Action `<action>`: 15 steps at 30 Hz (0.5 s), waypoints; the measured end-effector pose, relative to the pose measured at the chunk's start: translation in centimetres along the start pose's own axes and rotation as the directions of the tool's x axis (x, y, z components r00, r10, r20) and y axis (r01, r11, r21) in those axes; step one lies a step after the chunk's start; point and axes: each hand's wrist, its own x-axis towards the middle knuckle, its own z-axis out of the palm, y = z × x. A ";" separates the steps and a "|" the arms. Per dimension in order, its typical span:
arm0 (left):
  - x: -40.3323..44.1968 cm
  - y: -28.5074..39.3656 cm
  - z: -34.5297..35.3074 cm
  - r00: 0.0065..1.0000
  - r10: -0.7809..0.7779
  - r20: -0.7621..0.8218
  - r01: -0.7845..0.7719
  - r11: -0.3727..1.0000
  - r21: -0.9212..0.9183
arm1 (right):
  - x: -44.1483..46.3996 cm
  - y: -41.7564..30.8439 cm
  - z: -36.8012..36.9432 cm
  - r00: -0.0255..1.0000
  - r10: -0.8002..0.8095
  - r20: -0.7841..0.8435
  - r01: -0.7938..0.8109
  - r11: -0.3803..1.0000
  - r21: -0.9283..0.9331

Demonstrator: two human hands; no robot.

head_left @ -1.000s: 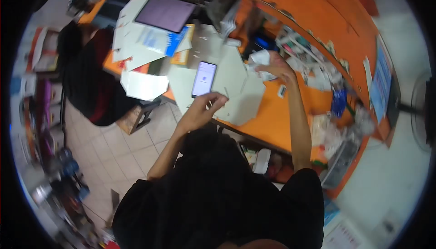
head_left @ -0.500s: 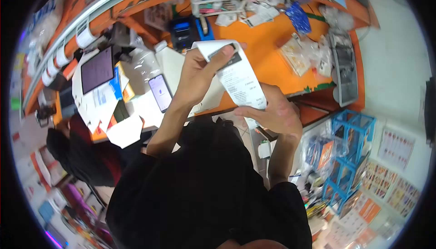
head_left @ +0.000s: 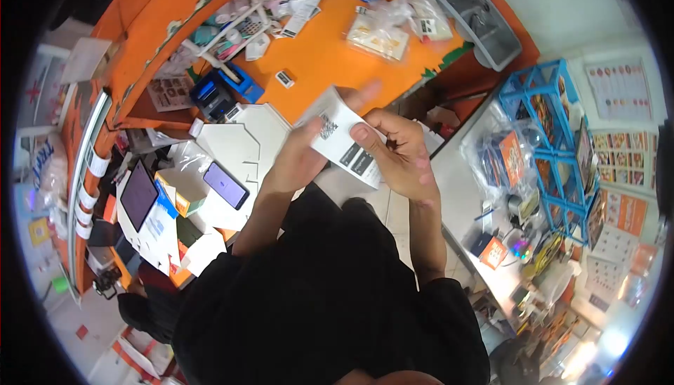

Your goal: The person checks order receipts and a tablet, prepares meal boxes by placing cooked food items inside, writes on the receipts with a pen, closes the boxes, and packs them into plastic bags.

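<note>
A white printed paper slip [head_left: 344, 135] with a QR code and dark blocks is held between both hands, in front of the body. My left hand [head_left: 298, 157] grips its left side, the fingers partly blurred. My right hand [head_left: 404, 153] pinches its right edge between thumb and fingers. To the left of the hands, a phone [head_left: 226, 185] with a lit screen lies on white card sheets [head_left: 263, 135]. Behind it stands a blue and black printer [head_left: 221, 97].
The orange desk [head_left: 316, 69] bears plastic packets [head_left: 382, 34] and a small white label. A grey tray [head_left: 474, 16] is at its far right. Blue racks [head_left: 544, 146] stand on a right-hand counter. A tablet [head_left: 139, 195] lies left; another person in dark clothes [head_left: 151, 311] is at lower left.
The view has swung right. My left hand moved from near the phone to the slip that my right hand held. The slip has since been turned to show its QR code.
</note>
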 end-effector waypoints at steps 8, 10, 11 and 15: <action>2.3 -2.6 5.5 0.992 0.124 -0.019 -0.104 0.898 0.427 | -5.5 1.1 -3.0 0.960 -0.099 -0.262 0.062 0.987 -0.149; 3.5 -4.2 5.8 0.990 0.138 -0.042 -0.101 0.873 0.477 | -6.3 1.1 -2.5 0.885 -0.250 -0.393 0.134 0.945 -0.299; 4.4 -6.1 5.4 0.990 0.114 -0.080 -0.056 0.853 0.518 | -6.9 1.1 -2.4 0.842 -0.374 -0.390 0.177 0.873 -0.455; 16.6 -10.0 -10.5 0.635 0.211 -0.743 -0.037 0.969 0.244 | -14.6 -4.5 -1.8 0.867 -0.457 -0.201 0.279 0.777 -0.564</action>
